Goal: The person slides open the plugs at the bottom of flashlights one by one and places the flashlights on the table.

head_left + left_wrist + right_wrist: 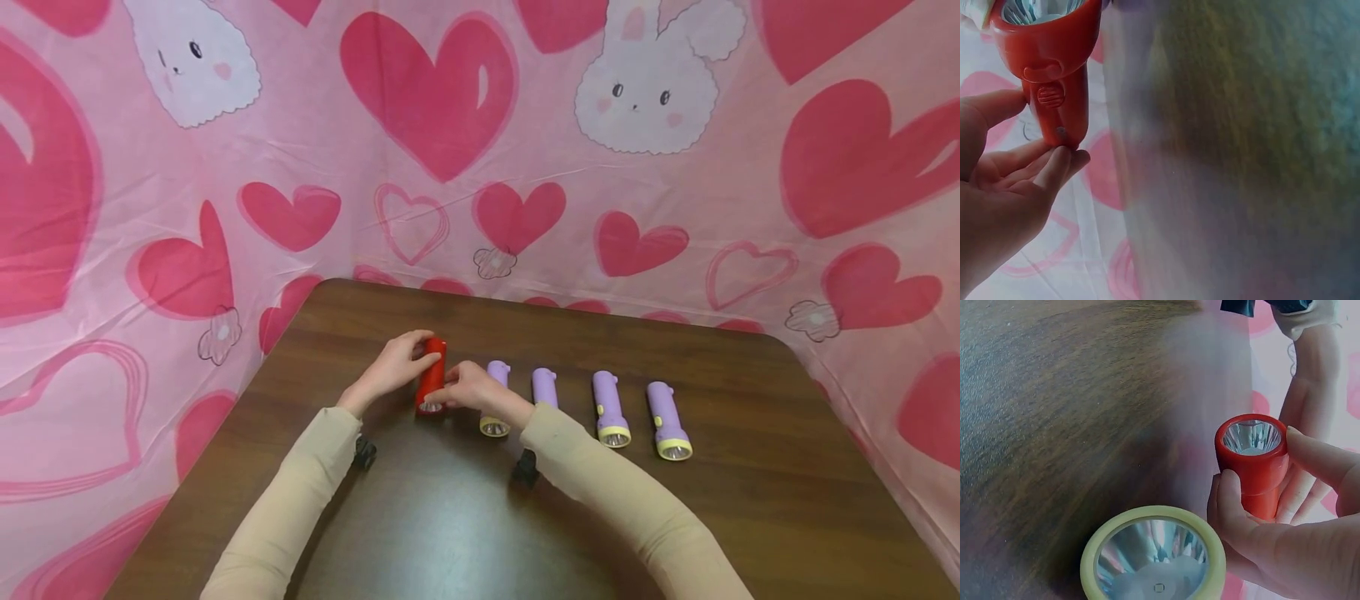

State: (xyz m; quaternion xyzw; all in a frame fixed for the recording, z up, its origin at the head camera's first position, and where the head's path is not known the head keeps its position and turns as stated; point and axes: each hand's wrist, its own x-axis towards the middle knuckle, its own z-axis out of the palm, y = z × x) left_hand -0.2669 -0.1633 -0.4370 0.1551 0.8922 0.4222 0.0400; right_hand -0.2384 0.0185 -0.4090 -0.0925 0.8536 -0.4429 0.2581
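A red flashlight (432, 377) lies at the left end of a row on the table, its lamp end toward me. My left hand (392, 367) holds its tail end between thumb and fingertips; the left wrist view shows a ridged slide switch (1051, 96) on the body. Around the lamp head my right hand (477, 388) has its thumb and fingers, gripping the red rim (1251, 456) from both sides. Just right of it is a purple flashlight (494, 427) with a yellow lamp ring, partly covered by the right hand; its lamp (1152, 565) looms close in the right wrist view.
More purple flashlights continue the row to the right: one (545, 385) partly behind the right forearm, then another (609, 407) and the rightmost (667, 419). The brown wooden table (442, 517) is backed by pink heart-print cloth (540, 167). Black wrist cameras sit under both sleeves.
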